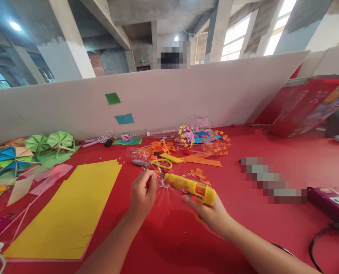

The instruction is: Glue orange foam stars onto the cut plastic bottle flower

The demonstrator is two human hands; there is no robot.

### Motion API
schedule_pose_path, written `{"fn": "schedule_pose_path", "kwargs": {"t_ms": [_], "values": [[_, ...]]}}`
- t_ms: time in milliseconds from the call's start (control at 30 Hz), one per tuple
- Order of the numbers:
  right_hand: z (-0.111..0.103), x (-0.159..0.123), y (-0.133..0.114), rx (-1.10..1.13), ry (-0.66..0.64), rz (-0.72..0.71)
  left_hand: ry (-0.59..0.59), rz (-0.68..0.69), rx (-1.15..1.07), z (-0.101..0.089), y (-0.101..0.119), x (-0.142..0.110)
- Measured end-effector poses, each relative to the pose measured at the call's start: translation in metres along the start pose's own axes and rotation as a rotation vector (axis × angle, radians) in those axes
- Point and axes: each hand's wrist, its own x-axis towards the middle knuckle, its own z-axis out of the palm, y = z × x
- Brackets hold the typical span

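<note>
My right hand (pixel 212 213) is wrapped round a yellow hot glue gun (pixel 186 186), whose dark nozzle points left. My left hand (pixel 143 192) pinches a small orange paper star (pixel 157 172) right by the nozzle; the fingers partly cover it. Beneath the nozzle lies a clear plastic piece (pixel 165 185) with thin strips spreading out over the red table. Just beyond my hands are yellow-handled scissors (pixel 160 163) and a yellow utility knife (pixel 172 158). More orange paper stars (pixel 198 175) lie behind the glue gun.
Yellow paper sheets (pixel 69 209) cover the left of the red table (pixel 169 243). Folded paper umbrellas (pixel 59 140) stand farther left. Clear plastic with stars (pixel 188 135) lies by the white partition (pixel 158 99). At right are a purple device (pixel 331 205), a cable and a red box (pixel 306 106).
</note>
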Motion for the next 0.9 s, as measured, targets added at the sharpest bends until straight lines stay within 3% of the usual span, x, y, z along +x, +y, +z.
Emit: {"fn": "schedule_pose_path", "kwargs": {"t_ms": [233,900], "values": [[-0.0017,0.0010,0.0023,-0.042,-0.024,-0.024,-0.003,0.003,0.003,0.0005,0.0014,0.0002],[-0.0006,-0.0002,0.0032,-0.013,-0.032,0.089,-0.002,0.035,0.025,0.0009,0.0020,-0.0007]]}}
